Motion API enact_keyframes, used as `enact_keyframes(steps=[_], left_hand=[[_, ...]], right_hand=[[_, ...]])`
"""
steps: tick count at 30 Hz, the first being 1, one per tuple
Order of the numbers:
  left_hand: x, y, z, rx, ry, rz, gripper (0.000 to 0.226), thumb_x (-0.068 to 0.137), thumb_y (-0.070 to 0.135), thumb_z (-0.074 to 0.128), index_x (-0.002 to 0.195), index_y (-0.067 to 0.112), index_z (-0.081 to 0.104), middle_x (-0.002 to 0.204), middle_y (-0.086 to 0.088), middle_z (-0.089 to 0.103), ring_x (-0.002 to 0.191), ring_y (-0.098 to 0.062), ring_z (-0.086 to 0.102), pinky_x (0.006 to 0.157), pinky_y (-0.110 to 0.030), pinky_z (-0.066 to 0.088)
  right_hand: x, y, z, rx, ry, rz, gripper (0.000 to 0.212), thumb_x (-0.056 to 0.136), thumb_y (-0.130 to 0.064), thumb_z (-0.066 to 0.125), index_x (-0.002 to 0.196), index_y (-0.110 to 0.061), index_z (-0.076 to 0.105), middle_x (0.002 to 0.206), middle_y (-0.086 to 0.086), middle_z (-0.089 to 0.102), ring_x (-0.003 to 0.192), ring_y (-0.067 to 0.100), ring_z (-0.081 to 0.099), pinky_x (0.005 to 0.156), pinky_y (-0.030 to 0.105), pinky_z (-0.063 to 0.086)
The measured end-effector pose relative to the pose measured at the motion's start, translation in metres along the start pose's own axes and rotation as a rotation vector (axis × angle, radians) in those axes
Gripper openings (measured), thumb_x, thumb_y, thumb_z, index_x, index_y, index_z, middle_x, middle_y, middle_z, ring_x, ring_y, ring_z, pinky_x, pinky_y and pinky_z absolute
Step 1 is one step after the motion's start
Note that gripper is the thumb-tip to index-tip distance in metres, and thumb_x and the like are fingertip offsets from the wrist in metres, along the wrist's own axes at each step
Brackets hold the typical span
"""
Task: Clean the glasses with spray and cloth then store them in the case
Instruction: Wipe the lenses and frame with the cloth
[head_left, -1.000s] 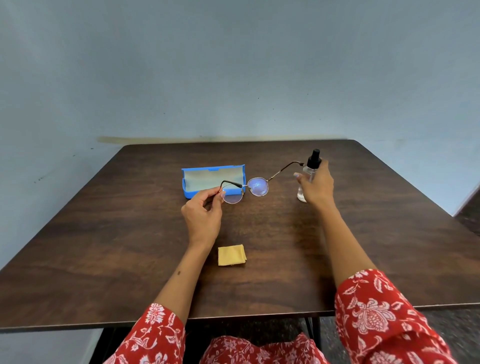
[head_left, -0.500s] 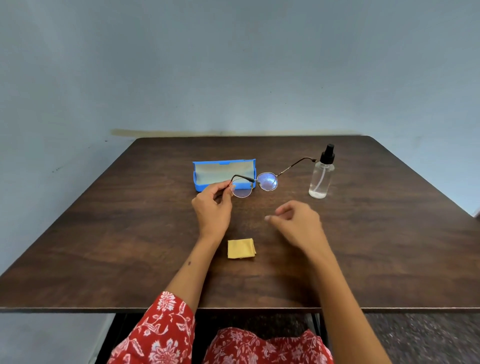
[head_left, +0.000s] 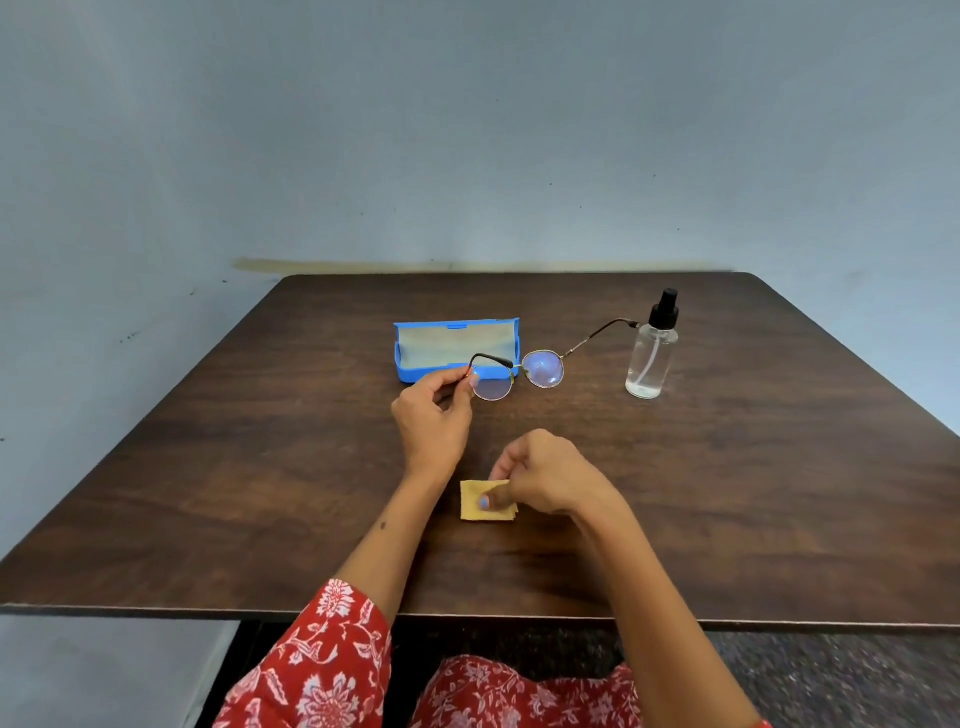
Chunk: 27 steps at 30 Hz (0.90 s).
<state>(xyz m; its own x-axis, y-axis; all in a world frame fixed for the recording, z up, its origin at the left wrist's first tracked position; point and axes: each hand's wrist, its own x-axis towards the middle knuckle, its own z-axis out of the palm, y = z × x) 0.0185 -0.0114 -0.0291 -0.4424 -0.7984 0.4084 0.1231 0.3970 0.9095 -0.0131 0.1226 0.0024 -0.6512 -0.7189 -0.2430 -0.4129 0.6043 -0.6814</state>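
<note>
Now that the right hand (head_left: 545, 475) has let go of the spray bottle (head_left: 652, 348) and come back across the bench (head_left: 260, 467), its fingertips are pinching the folded yellow cloth (head_left: 475, 512), which a second ago lay untouched near the front edge. The bottle stands upright on the right of the bench, free of any hand, so the spraying seems to be done and the wiping is about to start. The left hand (head_left: 434, 415) has barely moved: its grip stays pinched on the left end of the glasses (head_left: 519, 371), at the rim and hinge, holding them up with both temples unfolded. The right temple reaches out toward the bottle, its tip close to the bottle's neck. Just behind the glasses the blue case (head_left: 452, 348) lies open, its lined inside facing forward, ready for storing later. Nothing blocks the way between cloth and lenses; the one thing to mind is the long right temple, which could knock the bottle if the glasses are swung to the right.
</note>
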Motion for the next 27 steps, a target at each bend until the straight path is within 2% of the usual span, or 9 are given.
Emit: enact_keyframes(steps=[4,8,11,13,15,18,20,22,27], left_hand=[[0.001,-0.003,0.003,0.006,-0.051,-0.049,0.015,0.079,0.006,0.071,0.093,0.007,0.073,0.089,-0.006,0.074,0.072,0.002,0.067,0.073,-0.014,0.053],[0.006,-0.004,0.010,0.026,-0.133,-0.079,0.014,0.077,0.008,0.074,0.091,0.007,0.074,0.085,-0.001,0.074,0.078,-0.008,0.070,0.080,-0.028,0.057],[0.007,-0.004,0.013,0.041,-0.189,-0.092,0.014,0.077,0.008,0.074,0.090,0.006,0.074,0.083,-0.001,0.073,0.078,-0.010,0.071,0.081,-0.033,0.058],[0.007,-0.005,0.014,0.040,-0.215,-0.102,0.016,0.077,0.007,0.075,0.092,0.006,0.074,0.084,0.000,0.073,0.078,-0.008,0.071,0.082,-0.032,0.057],[0.006,-0.006,0.013,0.038,-0.235,-0.107,0.019,0.076,0.008,0.075,0.095,0.007,0.073,0.086,0.001,0.073,0.080,-0.006,0.071,0.081,-0.028,0.057],[0.005,-0.006,0.012,0.009,-0.243,-0.114,0.022,0.076,0.006,0.075,0.097,0.006,0.073,0.088,0.002,0.073,0.082,-0.001,0.069,0.079,-0.020,0.056],[0.005,-0.005,0.011,-0.008,-0.258,-0.124,0.023,0.076,0.005,0.075,0.098,0.006,0.072,0.089,0.003,0.072,0.083,0.000,0.069,0.077,-0.015,0.054],[0.006,-0.004,0.011,-0.038,-0.276,-0.136,0.021,0.075,0.004,0.075,0.096,0.007,0.073,0.089,0.001,0.073,0.083,-0.002,0.069,0.075,-0.013,0.053],[0.007,-0.004,0.013,-0.061,-0.295,-0.134,0.020,0.074,-0.002,0.073,0.088,0.013,0.074,0.088,-0.002,0.074,0.082,-0.005,0.070,0.077,-0.018,0.055]], right_hand=[[-0.003,0.012,-0.008,0.368,0.032,-0.048,0.020,0.071,-0.007,0.079,0.066,-0.016,0.062,0.062,0.002,0.058,0.056,0.010,0.053,0.051,0.020,0.046],[0.002,0.025,-0.025,0.649,0.097,0.017,0.016,0.077,0.003,0.072,0.082,-0.009,0.063,0.075,0.008,0.060,0.063,0.014,0.059,0.049,0.024,0.054],[0.011,0.031,-0.032,0.705,0.285,-0.055,0.020,0.076,0.004,0.072,0.086,-0.012,0.067,0.078,0.008,0.062,0.064,0.012,0.061,0.054,0.025,0.056],[0.018,0.031,-0.029,0.611,0.504,-0.146,0.020,0.076,-0.001,0.073,0.083,-0.019,0.070,0.075,0.003,0.067,0.061,0.007,0.062,0.059,0.025,0.057],[0.025,0.033,-0.022,0.373,0.740,-0.308,0.017,0.075,-0.004,0.074,0.085,-0.018,0.073,0.078,-0.003,0.070,0.065,0.005,0.062,0.066,0.023,0.054],[0.038,0.038,-0.007,-0.098,0.934,-0.543,0.017,0.075,-0.002,0.068,0.088,-0.012,0.072,0.085,0.000,0.067,0.071,0.012,0.060,0.058,0.026,0.050],[0.042,0.039,-0.002,-0.356,0.986,-0.614,0.016,0.079,-0.008,0.056,0.085,-0.010,0.071,0.084,0.002,0.066,0.071,0.020,0.062,0.046,0.027,0.048],[0.043,0.038,0.002,-0.500,0.993,-0.632,0.026,0.083,-0.014,0.046,0.083,-0.009,0.071,0.083,0.003,0.066,0.071,0.022,0.062,0.042,0.026,0.046],[0.045,0.039,0.013,-0.511,0.873,-0.607,0.036,0.080,-0.011,0.043,0.103,-0.008,0.071,0.095,0.005,0.068,0.077,0.025,0.063,0.049,0.027,0.052]])
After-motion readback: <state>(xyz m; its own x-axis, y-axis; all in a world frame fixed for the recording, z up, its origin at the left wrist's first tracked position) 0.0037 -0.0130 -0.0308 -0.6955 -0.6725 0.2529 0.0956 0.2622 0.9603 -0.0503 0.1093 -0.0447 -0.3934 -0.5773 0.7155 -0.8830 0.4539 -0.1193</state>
